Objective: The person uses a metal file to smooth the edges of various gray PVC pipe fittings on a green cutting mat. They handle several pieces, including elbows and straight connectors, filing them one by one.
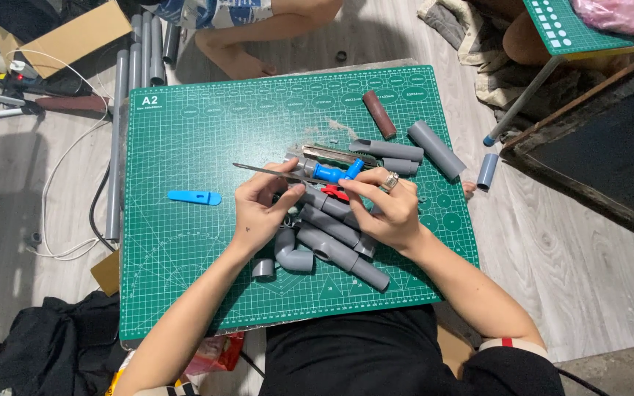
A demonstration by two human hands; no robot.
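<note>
My left hand [262, 205] pinches the thin metal blade [266, 171] of a small file, which lies across the green cutting mat [185, 147]. My right hand [387, 209], with a ring on one finger, grips the file's blue handle [333, 173]. Under both hands lies an assembly of grey plastic pipes and fittings [332, 238] with a curved elbow [291, 257] and a red valve handle [335, 193]. A short grey pipe ring [263, 268] sits by my left wrist.
A blue plastic piece [194, 197] lies to the left on the mat. Loose grey pipe pieces [434, 149], a brown roll [379, 114] and a hand saw [335, 153] lie beyond. Long grey pipes [117, 147] and cables lie on the floor at left. Another person's leg [258, 37] is at the top.
</note>
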